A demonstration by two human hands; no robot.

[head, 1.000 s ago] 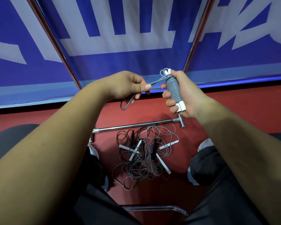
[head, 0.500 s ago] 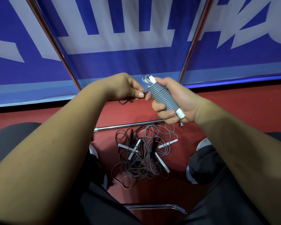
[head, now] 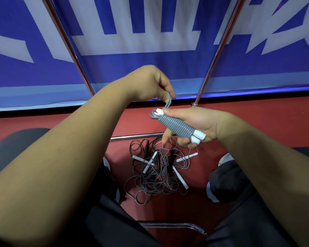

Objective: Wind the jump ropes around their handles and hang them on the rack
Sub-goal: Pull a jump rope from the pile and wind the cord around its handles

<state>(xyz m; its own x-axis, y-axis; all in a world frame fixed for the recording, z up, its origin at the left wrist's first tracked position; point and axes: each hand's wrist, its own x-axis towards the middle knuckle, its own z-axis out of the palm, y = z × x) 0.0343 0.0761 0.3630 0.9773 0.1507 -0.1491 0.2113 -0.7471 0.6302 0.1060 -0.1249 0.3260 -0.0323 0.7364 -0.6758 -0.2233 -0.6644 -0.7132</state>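
1. Head view: my right hand [head: 194, 122] grips the wound jump rope [head: 177, 126]. Its grey cord is coiled tight around the white handles, and the bundle is held tilted above the floor.
2. My left hand [head: 148, 84] pinches the loop of cord [head: 168, 103] that rises from the bundle's upper end.
3. Below, a tangled pile of ropes [head: 157, 175] with white and black handles lies on the red floor [head: 266, 118], just in front of the rack's chrome bar [head: 132, 137].
4. A blue banner [head: 114, 68] stands behind.

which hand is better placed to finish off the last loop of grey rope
Left: the left hand pinches the loose grey rope loop, while the right hand grips the rope-wound white handles.
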